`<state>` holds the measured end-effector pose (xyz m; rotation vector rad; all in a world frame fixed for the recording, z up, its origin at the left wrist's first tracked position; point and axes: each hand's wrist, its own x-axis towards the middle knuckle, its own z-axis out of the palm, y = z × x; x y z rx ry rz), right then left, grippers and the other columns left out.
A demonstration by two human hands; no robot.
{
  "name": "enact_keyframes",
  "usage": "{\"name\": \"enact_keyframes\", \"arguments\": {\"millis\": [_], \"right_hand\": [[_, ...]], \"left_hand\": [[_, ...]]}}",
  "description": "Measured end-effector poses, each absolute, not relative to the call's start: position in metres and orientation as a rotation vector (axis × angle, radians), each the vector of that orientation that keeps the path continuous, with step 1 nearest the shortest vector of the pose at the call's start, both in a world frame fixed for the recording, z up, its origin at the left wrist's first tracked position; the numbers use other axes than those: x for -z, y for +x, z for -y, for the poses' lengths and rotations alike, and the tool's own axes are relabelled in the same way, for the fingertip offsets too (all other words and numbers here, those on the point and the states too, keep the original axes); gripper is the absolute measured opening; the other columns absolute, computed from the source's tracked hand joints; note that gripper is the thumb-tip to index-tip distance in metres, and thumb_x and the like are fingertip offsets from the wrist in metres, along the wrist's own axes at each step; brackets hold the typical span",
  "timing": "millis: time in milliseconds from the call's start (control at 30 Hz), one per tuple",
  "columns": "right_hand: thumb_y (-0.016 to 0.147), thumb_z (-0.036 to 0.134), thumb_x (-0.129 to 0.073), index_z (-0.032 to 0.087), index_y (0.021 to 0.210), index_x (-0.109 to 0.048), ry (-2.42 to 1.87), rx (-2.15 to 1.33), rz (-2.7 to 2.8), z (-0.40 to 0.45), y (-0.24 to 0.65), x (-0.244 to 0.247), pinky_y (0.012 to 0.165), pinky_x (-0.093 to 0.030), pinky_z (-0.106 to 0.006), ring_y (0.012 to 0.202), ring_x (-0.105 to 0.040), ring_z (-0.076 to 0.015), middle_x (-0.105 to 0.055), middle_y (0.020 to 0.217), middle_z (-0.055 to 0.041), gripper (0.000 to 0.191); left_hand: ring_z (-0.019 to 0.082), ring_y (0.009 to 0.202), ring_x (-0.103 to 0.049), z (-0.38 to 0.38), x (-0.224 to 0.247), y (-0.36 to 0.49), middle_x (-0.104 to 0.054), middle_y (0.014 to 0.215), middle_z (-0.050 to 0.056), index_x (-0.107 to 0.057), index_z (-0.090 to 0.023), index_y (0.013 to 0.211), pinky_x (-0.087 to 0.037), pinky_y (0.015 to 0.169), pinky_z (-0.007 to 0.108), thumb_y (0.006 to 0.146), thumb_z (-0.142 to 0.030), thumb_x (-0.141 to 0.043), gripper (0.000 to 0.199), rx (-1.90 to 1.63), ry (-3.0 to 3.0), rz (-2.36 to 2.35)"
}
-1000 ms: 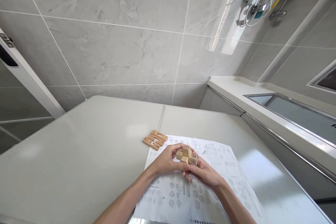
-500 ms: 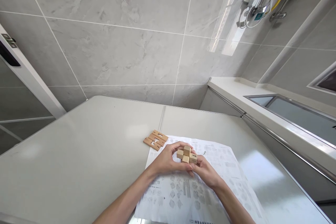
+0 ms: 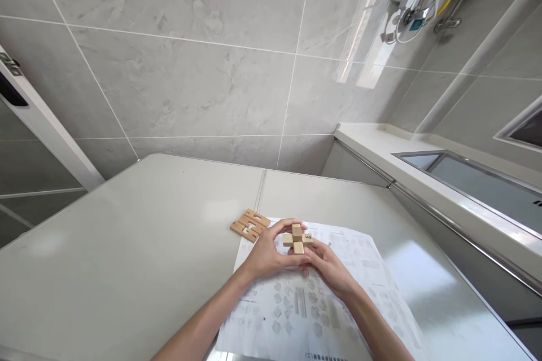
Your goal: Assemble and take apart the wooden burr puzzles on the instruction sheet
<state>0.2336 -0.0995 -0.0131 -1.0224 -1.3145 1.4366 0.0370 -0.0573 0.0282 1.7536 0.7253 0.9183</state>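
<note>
So the wooden cross (image 3: 297,240) sits right between the two hands, held up over the printed sheet (image 3: 359,271). Left hand (image 3: 266,255) wraps it in a sort of C: fingers arched round the far side, thumb along the near side, so the cross pokes into that gap. Right hand (image 3: 334,275) comes in from the other side, with its fingers at the near right part of the cross and partly tucked underneath. Looks to me like both are grasping it, neither one's released. Can't tell how hard, and the contacts underneath are hidden

It doesn't really have one long axis tbh, more like stubby ends sticking out. One points toward the left palm, one with a "3" on it points toward the right hand, one faces the wearer, and a taller-looking one is on the far side by the left fingertips. So the sideways line runs pretty much from hand to hand. The "3" end is clearly the right hand's side, while the plain side end and the far one are nearer the left

Other bits: the flat slats (image 3: 249,225) lie side by side just past the left hand, partly over the sheet's far left corner, with cutouts and numbers on them. Their long edges slant from far left to near right, and the left hand is way closer to them. All of it's on the pale table (image 3: 148,248)
</note>
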Motion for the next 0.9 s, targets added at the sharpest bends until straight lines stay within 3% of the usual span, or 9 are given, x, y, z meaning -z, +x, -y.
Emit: {"name": "enact_keyframes", "arguments": {"millis": [100, 233, 333, 467, 633, 767, 900], "right_hand": [[0.101, 0.061, -0.066, 0.024, 0.120, -0.071, -1.130, -1.270, 1.226, 0.096, 0.237, 0.016, 0.069, -0.051, -0.033, 0.068, -0.056, -0.0171, -0.070, 0.096, -0.0041, 0.042], [0.103, 0.064, -0.061, 0.025, 0.112, -0.068, -1.208, -1.061, 1.167, 0.096, 0.235, 0.021, 0.068, -0.048, -0.033, 0.066, -0.052, -0.0174, -0.065, 0.086, -0.0011, 0.041], [0.100, 0.064, -0.067, 0.023, 0.108, -0.068, -1.199, -1.042, 1.217, 0.098, 0.231, 0.022, 0.069, -0.048, -0.033, 0.071, -0.056, -0.0192, -0.066, 0.090, -0.0030, 0.041], [0.098, 0.063, -0.070, 0.022, 0.100, -0.069, -1.148, -1.142, 1.279, 0.099, 0.230, 0.017, 0.068, -0.049, -0.032, 0.075, -0.058, -0.0203, -0.064, 0.085, -0.0027, 0.041], [0.104, 0.064, -0.059, 0.022, 0.095, -0.067, -1.012, -1.439, 1.343, 0.101, 0.240, 0.006, 0.067, -0.051, -0.031, 0.069, -0.056, -0.0172, -0.061, 0.079, -0.0003, 0.044], [0.099, 0.068, -0.065, 0.019, 0.088, -0.070, -0.893, -1.664, 1.447, 0.103, 0.245, 0.003, 0.061, -0.052, -0.033, 0.061, -0.057, -0.0176, -0.063, 0.072, -0.0015, 0.050], [0.097, 0.063, -0.072, 0.019, 0.082, -0.070, -0.856, -1.666, 1.484, 0.103, 0.245, 0.007, 0.062, -0.051, -0.032, 0.059, -0.056, -0.0161, -0.063, 0.070, -0.0006, 0.047]], "left_hand": [[0.029, 0.118, -0.069, 0.059, -0.024, 0.040, -0.074, 0.128, 0.006, -0.065, -0.028, 0.133, -0.052, 0.105, 0.042, 0.079, -0.030, -0.092, 0.060, -1.015, 1.836, -0.874], [0.029, 0.111, -0.068, 0.059, -0.014, 0.043, -0.072, 0.124, 0.006, -0.065, -0.027, 0.132, -0.053, 0.099, 0.043, 0.082, -0.025, -0.087, 0.055, -1.054, 1.964, -0.961], [0.030, 0.114, -0.067, 0.059, -0.007, 0.044, -0.071, 0.128, 0.007, -0.064, -0.028, 0.134, -0.053, 0.100, 0.043, 0.083, -0.025, -0.085, 0.055, -1.036, 2.049, -0.942], [0.031, 0.117, -0.067, 0.059, -0.006, 0.043, -0.071, 0.132, 0.008, -0.063, -0.027, 0.137, -0.053, 0.103, 0.044, 0.086, -0.034, -0.087, 0.057, -1.018, 2.085, -0.903], [0.031, 0.114, -0.067, 0.055, -0.014, 0.038, -0.073, 0.123, 0.007, -0.067, -0.026, 0.128, -0.052, 0.103, 0.042, 0.065, -0.048, -0.102, 0.074, -1.006, 2.058, -0.812], [0.028, 0.102, -0.070, 0.052, -0.020, 0.035, -0.076, 0.106, 0.003, -0.073, -0.025, 0.111, -0.054, 0.093, 0.037, 0.061, -0.048, -0.103, 0.063, -0.940, 2.013, -0.715], [0.025, 0.095, -0.070, 0.053, -0.024, 0.035, -0.076, 0.102, 0.002, -0.073, -0.024, 0.104, -0.054, 0.087, 0.034, 0.063, -0.045, -0.101, 0.053, -0.891, 1.944, -0.674]]}}
